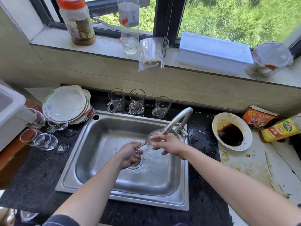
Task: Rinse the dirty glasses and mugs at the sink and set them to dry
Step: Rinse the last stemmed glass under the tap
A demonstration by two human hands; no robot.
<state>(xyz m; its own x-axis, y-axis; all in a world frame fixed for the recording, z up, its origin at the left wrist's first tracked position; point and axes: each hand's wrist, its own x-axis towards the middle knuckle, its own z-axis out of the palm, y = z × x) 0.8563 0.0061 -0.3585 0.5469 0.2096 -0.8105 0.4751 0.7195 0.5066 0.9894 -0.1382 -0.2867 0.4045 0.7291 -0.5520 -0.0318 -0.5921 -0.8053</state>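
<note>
Mugs (137,101): three behind sink (123,114); wineglass (150,136): one held.

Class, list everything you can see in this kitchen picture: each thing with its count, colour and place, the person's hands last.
wine glass: one, clear, under the tap, in both hands
glass mugs: three, clear, upright behind the sink
other wine glasses: several, clear, counter left of sink
plates: one stack, white, beside sink's left rear corner
sink: one, steel, centre
tap: one, steel, sink's right rear
sauce bowl: one, white, right counter
yellow bottle: one, right edge
jar: one, orange lid, windowsill
clear bottle: one, windowsill
white box: one, windowsill
left hand: grips the glass's stem
right hand: holds the glass's bowl
</note>
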